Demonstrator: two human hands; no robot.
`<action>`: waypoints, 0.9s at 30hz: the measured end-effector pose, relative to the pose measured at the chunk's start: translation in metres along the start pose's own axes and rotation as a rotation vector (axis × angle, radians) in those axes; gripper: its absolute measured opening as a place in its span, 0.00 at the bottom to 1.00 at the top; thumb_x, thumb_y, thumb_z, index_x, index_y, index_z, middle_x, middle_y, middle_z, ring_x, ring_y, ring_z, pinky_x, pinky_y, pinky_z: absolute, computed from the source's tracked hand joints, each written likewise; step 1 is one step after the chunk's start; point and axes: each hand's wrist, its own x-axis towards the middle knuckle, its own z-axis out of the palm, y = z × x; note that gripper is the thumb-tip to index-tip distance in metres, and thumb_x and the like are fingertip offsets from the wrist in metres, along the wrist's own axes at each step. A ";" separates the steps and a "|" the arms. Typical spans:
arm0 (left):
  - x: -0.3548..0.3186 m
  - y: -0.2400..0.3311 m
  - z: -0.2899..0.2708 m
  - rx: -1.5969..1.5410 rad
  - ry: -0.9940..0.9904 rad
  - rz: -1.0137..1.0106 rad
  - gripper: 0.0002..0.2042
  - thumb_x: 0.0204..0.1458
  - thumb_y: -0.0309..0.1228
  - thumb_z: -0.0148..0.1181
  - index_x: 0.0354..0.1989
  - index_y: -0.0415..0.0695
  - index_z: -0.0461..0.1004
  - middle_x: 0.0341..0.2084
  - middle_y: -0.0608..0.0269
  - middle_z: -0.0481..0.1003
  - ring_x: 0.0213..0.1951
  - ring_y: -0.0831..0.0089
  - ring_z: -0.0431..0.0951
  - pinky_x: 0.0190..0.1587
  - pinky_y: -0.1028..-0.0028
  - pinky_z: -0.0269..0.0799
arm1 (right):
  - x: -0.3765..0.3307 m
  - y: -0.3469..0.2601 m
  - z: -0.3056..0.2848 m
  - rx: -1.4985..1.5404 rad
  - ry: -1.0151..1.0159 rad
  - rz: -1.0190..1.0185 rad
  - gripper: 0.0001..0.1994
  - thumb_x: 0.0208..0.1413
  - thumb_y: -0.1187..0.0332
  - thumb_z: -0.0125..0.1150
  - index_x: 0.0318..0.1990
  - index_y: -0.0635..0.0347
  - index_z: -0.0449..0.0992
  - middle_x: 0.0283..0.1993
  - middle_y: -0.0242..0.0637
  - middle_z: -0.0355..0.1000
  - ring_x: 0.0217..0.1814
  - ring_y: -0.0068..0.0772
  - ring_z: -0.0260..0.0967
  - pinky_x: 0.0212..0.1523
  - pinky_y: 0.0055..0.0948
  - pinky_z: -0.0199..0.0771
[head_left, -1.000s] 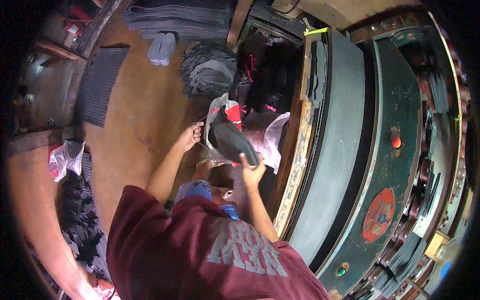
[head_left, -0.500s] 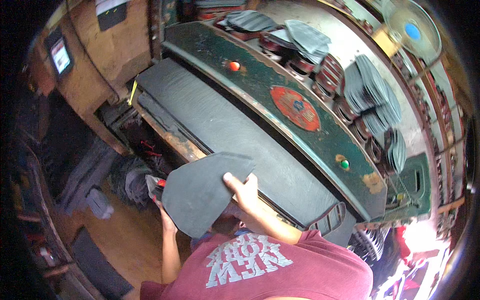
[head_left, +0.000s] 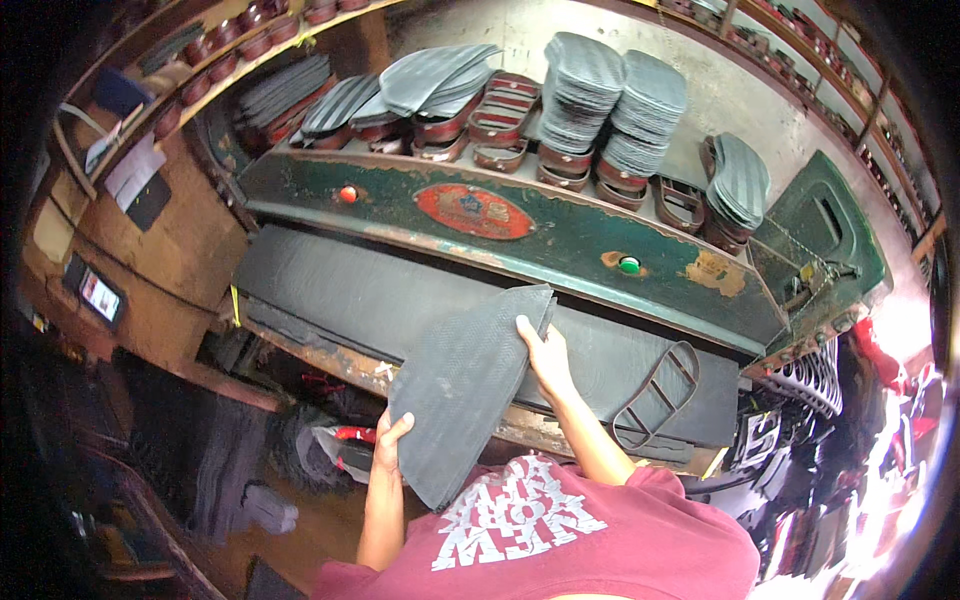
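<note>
I hold a stack of dark grey textured rubber sheets [head_left: 465,390] with both hands, tilted over the front edge of a green press machine [head_left: 560,235]. My left hand [head_left: 388,445] grips the stack's lower left edge. My right hand [head_left: 545,355] grips its upper right edge. Beneath the stack lies the machine's flat black bed [head_left: 340,290]. A metal sole-shaped cutting die [head_left: 655,395] rests on the bed to the right of my right hand.
Stacks of grey cut soles [head_left: 610,100] and several metal dies [head_left: 500,125] sit on top of the machine. A wooden cabinet [head_left: 150,260] stands at left. Dark scraps and a bag [head_left: 330,445] lie on the floor below.
The view swung from the floor up to the machine. I lifted the rubber stack from the floor area and brought it over the black bed, further right and higher.
</note>
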 end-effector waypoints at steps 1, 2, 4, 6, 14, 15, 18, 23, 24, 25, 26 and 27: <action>-0.002 0.008 0.007 -0.011 0.003 0.040 0.33 0.52 0.34 0.66 0.66 0.34 0.65 0.56 0.53 0.76 0.56 0.61 0.78 0.61 0.63 0.71 | 0.001 -0.003 -0.008 0.010 -0.061 0.093 0.22 0.69 0.53 0.59 0.57 0.65 0.75 0.51 0.40 0.79 0.51 0.29 0.75 0.52 0.32 0.75; -0.003 0.015 0.015 -0.029 0.016 0.089 0.32 0.53 0.33 0.65 0.66 0.33 0.65 0.57 0.52 0.75 0.56 0.61 0.78 0.62 0.64 0.71 | 0.004 -0.003 -0.013 0.146 -0.139 0.113 0.24 0.70 0.51 0.56 0.58 0.65 0.73 0.51 0.41 0.79 0.51 0.30 0.75 0.51 0.32 0.76; -0.005 0.034 0.024 -0.022 0.145 0.193 0.27 0.53 0.37 0.61 0.60 0.36 0.68 0.51 0.52 0.76 0.49 0.60 0.78 0.55 0.60 0.75 | 0.006 0.001 -0.027 0.464 -0.348 0.147 0.26 0.72 0.47 0.50 0.61 0.63 0.70 0.50 0.42 0.78 0.51 0.31 0.75 0.49 0.34 0.77; -0.010 0.058 0.029 -0.063 0.142 0.345 0.28 0.54 0.39 0.59 0.61 0.36 0.69 0.51 0.50 0.76 0.49 0.58 0.78 0.53 0.59 0.76 | 0.013 0.014 -0.037 0.440 -0.444 0.156 0.28 0.73 0.44 0.45 0.61 0.61 0.69 0.47 0.41 0.79 0.43 0.31 0.76 0.43 0.31 0.80; 0.001 0.165 0.099 -0.312 0.205 0.793 0.32 0.61 0.45 0.54 0.67 0.33 0.63 0.59 0.43 0.72 0.53 0.53 0.77 0.58 0.54 0.73 | 0.000 0.100 -0.068 -0.579 -0.288 -0.131 0.14 0.67 0.61 0.60 0.46 0.64 0.79 0.29 0.32 0.77 0.29 0.20 0.70 0.31 0.26 0.72; 0.006 0.181 0.116 -0.349 0.220 0.768 0.31 0.63 0.46 0.52 0.67 0.34 0.64 0.60 0.45 0.72 0.55 0.53 0.77 0.58 0.54 0.72 | -0.001 0.105 -0.070 -0.675 -0.283 -0.163 0.13 0.66 0.62 0.61 0.44 0.65 0.80 0.28 0.31 0.76 0.28 0.19 0.69 0.31 0.26 0.71; 0.035 0.228 0.167 -0.272 0.230 0.798 0.30 0.65 0.48 0.52 0.66 0.35 0.67 0.59 0.49 0.74 0.56 0.54 0.77 0.59 0.55 0.72 | -0.002 0.107 -0.074 -0.531 -0.295 -0.255 0.11 0.64 0.64 0.63 0.41 0.65 0.80 0.23 0.32 0.73 0.25 0.18 0.66 0.29 0.26 0.69; 0.147 0.285 0.229 -0.206 0.183 0.841 0.28 0.60 0.43 0.59 0.63 0.36 0.70 0.55 0.52 0.77 0.53 0.55 0.79 0.59 0.56 0.73 | -0.001 0.102 -0.072 -0.547 -0.286 -0.201 0.09 0.61 0.64 0.64 0.40 0.61 0.81 0.23 0.39 0.75 0.22 0.26 0.71 0.28 0.31 0.72; 0.181 0.299 0.237 -0.189 0.158 0.880 0.27 0.59 0.41 0.61 0.62 0.36 0.71 0.55 0.53 0.77 0.53 0.56 0.79 0.60 0.57 0.72 | -0.001 0.103 -0.072 -0.531 -0.264 -0.267 0.09 0.61 0.64 0.64 0.40 0.61 0.81 0.23 0.39 0.75 0.23 0.26 0.71 0.28 0.31 0.72; 0.216 0.309 0.240 -0.163 0.114 0.876 0.27 0.58 0.41 0.63 0.61 0.36 0.72 0.54 0.53 0.78 0.52 0.57 0.79 0.59 0.57 0.72 | -0.002 0.104 -0.072 -0.544 -0.255 -0.257 0.10 0.61 0.63 0.64 0.41 0.60 0.81 0.23 0.39 0.75 0.23 0.27 0.71 0.28 0.32 0.72; 0.252 0.318 0.243 -0.139 0.061 0.879 0.27 0.56 0.40 0.65 0.60 0.35 0.73 0.53 0.54 0.79 0.52 0.57 0.80 0.59 0.58 0.73 | -0.003 0.106 -0.073 -0.548 -0.239 -0.253 0.10 0.61 0.63 0.64 0.41 0.60 0.81 0.23 0.40 0.75 0.23 0.27 0.71 0.29 0.32 0.72; 0.287 0.332 0.244 -0.060 0.084 0.770 0.28 0.54 0.41 0.67 0.60 0.36 0.73 0.53 0.54 0.79 0.52 0.57 0.80 0.58 0.59 0.73 | -0.003 0.107 -0.074 -0.524 -0.236 -0.264 0.10 0.61 0.62 0.64 0.41 0.60 0.81 0.24 0.40 0.75 0.23 0.28 0.71 0.29 0.33 0.72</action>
